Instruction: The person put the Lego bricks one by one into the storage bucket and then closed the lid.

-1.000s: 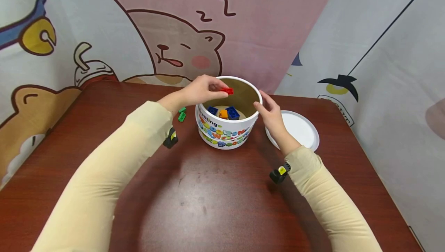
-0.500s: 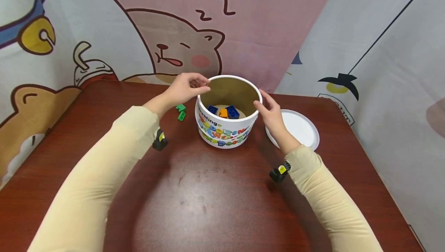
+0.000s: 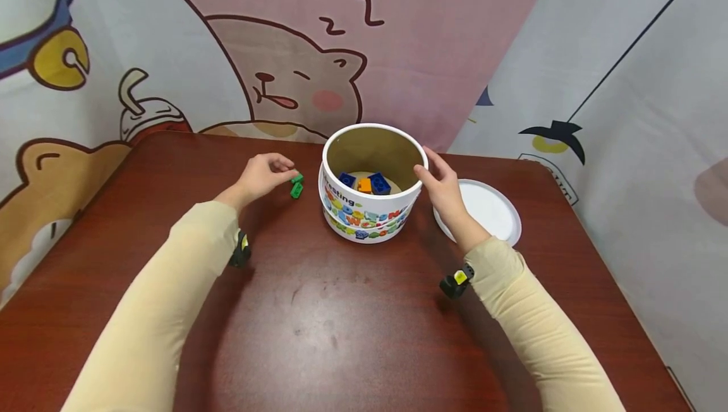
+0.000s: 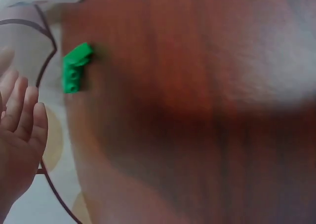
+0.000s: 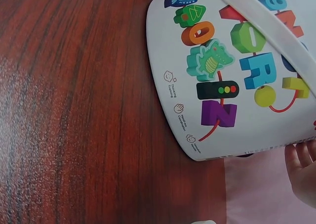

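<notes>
In the head view my left hand (image 3: 263, 176) is over the table with its fingertips close to two small green building blocks (image 3: 297, 191). The left wrist view shows these blocks lying end to end at an angle, with the fingers loosely extended and nothing held. My right hand (image 3: 445, 187) holds the right side of a white bucket (image 3: 370, 233) printed with colourful letters, its thumb over the rim and its fingers along the outer wall. Inside the bucket lie blue blocks (image 3: 380, 184) and an orange block (image 3: 364, 185). No red block is visible there; the near wall hides part of the floor.
A round white lid (image 3: 493, 213) lies flat on the brown table (image 3: 341, 323), right of the bucket and beside my right hand. The cartoon-printed cloth (image 3: 443, 39) hangs behind the table's back edge.
My left hand, which held a red block above the bucket, has let it go and moved left and down to the green blocks. My right hand has stayed on the bucket.
</notes>
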The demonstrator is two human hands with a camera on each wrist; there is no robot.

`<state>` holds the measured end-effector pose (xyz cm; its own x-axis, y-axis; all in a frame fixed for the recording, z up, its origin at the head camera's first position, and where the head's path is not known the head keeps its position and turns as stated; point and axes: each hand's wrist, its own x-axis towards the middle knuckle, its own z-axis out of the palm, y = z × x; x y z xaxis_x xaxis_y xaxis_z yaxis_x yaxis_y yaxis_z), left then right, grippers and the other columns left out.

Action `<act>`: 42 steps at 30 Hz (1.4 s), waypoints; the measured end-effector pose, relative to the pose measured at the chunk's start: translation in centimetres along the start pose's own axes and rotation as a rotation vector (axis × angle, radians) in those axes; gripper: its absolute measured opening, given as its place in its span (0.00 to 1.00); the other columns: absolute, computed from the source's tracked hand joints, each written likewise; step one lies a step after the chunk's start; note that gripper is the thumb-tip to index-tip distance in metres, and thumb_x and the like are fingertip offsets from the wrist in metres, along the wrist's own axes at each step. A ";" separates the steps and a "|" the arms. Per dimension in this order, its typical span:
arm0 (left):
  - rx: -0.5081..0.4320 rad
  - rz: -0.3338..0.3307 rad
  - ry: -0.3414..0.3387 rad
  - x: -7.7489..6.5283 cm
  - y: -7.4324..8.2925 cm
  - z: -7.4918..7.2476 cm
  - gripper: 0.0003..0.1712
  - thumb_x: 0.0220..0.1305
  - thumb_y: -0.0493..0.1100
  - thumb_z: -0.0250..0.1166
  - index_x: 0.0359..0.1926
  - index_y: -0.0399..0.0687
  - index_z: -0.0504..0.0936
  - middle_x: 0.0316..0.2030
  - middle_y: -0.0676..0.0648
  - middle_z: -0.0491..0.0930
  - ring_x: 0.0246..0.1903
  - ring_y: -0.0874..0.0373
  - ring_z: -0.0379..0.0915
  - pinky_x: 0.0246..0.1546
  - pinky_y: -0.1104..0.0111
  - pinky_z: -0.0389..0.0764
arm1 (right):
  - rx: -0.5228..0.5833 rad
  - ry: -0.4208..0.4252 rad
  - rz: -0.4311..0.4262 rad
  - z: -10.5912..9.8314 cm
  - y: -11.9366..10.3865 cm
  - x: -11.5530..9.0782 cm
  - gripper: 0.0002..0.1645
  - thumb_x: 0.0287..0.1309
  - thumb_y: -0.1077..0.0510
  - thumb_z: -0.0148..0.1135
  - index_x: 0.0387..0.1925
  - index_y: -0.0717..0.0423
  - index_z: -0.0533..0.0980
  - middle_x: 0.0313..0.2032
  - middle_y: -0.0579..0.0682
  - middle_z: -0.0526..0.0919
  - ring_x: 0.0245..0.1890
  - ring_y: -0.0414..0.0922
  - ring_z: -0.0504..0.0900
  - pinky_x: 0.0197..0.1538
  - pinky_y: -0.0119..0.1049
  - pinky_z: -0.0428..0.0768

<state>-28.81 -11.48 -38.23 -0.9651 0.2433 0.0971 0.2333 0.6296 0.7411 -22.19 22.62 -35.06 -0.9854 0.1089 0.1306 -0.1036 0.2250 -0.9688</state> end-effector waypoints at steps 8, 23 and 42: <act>0.115 -0.061 -0.059 -0.7 -1.2 1.5 0.18 0.58 0.44 0.65 0.42 0.33 0.80 0.38 0.38 0.81 0.40 0.48 0.75 0.38 0.68 0.71 | 0.018 0.006 0.000 0.2 0.1 0.0 0.31 0.63 0.62 0.55 0.66 0.59 0.62 0.64 0.58 0.67 0.59 0.45 0.68 0.55 0.25 0.70; 0.167 -0.051 -0.128 -0.8 -2.0 2.2 0.13 0.57 0.40 0.63 0.41 0.34 0.81 0.38 0.37 0.82 0.41 0.47 0.76 0.47 0.58 0.74 | 0.020 0.007 -0.002 0.1 0.1 0.0 0.31 0.63 0.62 0.54 0.67 0.58 0.62 0.64 0.57 0.67 0.59 0.43 0.68 0.58 0.28 0.70; 0.072 -0.053 -0.141 -1.0 -1.2 -1.4 0.15 0.64 0.44 0.59 0.46 0.38 0.79 0.44 0.36 0.79 0.46 0.46 0.72 0.44 0.59 0.71 | 0.037 0.012 -0.008 0.2 0.2 0.0 0.31 0.63 0.63 0.54 0.67 0.59 0.62 0.61 0.61 0.70 0.47 0.32 0.70 0.47 0.19 0.71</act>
<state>-28.26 -13.57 -38.28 -0.9513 0.3059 -0.0387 0.1952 0.6947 0.6923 -22.21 22.49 -35.26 -0.9829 0.1188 0.1408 -0.1168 0.1897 -0.9749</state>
